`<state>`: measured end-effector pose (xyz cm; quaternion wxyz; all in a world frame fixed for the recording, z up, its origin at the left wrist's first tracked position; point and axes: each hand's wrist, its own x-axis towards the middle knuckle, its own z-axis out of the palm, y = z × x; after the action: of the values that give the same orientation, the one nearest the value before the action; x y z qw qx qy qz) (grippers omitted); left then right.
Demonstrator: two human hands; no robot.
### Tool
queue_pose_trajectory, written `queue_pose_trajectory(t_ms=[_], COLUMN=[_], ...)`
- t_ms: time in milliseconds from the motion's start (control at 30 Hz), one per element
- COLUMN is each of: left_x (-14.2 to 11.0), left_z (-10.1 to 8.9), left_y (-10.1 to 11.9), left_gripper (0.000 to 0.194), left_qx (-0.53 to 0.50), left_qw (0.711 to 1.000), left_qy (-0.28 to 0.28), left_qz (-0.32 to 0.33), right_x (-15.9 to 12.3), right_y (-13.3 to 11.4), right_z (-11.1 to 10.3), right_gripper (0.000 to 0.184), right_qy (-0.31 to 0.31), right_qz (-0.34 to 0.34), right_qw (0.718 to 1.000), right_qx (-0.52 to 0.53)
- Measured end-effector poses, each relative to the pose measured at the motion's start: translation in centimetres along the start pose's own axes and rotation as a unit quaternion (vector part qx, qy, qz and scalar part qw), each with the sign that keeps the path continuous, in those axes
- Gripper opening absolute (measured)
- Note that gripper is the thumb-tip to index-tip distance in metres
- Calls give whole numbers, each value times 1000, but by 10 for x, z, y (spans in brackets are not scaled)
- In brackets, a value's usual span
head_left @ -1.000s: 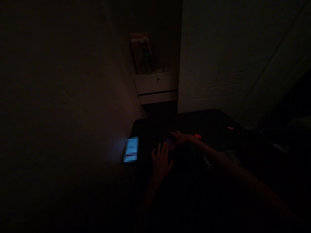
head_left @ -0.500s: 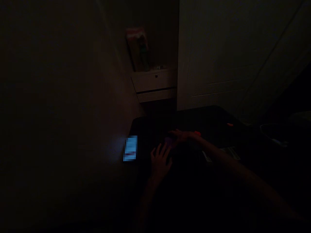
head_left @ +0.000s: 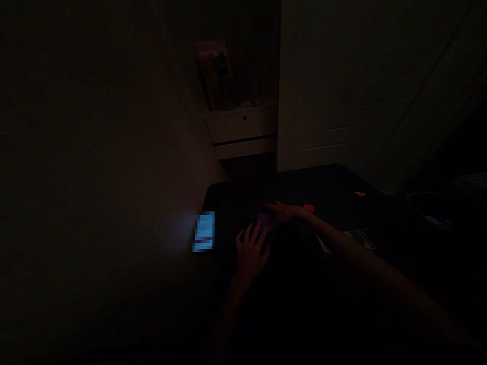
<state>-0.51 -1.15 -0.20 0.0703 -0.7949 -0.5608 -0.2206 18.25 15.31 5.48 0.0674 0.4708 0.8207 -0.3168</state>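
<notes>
- Left hand (head_left: 251, 252) is lying with grip released, fingers spread, fingertips seemingly meeting the purple piece (head_left: 263, 221).
- Piece is apparently resting on the counter (head_left: 323, 182), between both hands; light, even fingertip pressure is seeming advisable.
- Right hand (head_left: 283, 211) is overlapping the piece's right side; shadow is hiding its grip, cannot tell whether grasping.
- Beyond, darkness is obscuring items above the drawer (head_left: 243, 129).

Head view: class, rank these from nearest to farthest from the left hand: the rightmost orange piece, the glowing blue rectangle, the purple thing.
From the left hand:
1. Purple thing: just ahead, by the right hand.
2. Glowing blue rectangle: off to the left.
3. Rightmost orange piece: far to the right, past the right hand.
</notes>
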Motion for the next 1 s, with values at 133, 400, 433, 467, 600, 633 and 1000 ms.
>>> queue_pose_trajectory(t_ms=[133, 400, 433, 467, 600, 633, 1000], left_x=[0, -1, -1, -1, -1, -1, 2], left_z=[0, 2, 2, 2, 1, 1, 0], left_y=[-1, -2, -2, -2, -1, -1, 0], left_gripper=[62, 59, 59, 60, 62, 61, 59], left_qx=[-5, -3, 0, 3, 8, 8, 11], left_qw=[1000, 1000, 1000, 1000, 1000, 1000, 1000], left_qy=[-6, -2, -1, 1, 2, 1, -8], left_qz=[2, 3, 3, 3, 0, -1, -6], right_x=[1, -7, -8, -9, -12, -13, -9], right_y=[-1, -8, -8, -7, -2, -2, -4], right_z=[1, 4, 3, 3, -1, -2, -1], right_gripper=[123, 114, 113, 111, 103, 103, 107], right_qy=[4, 33, 30, 26, 10, 8, 10], right_qz=[8, 7, 1, -9, -52, -56, -40], right_qw=[1000, 999, 1000, 1000, 998, 998, 999], right_qx=[2, -1, -6, -11, -13, -8, -2])
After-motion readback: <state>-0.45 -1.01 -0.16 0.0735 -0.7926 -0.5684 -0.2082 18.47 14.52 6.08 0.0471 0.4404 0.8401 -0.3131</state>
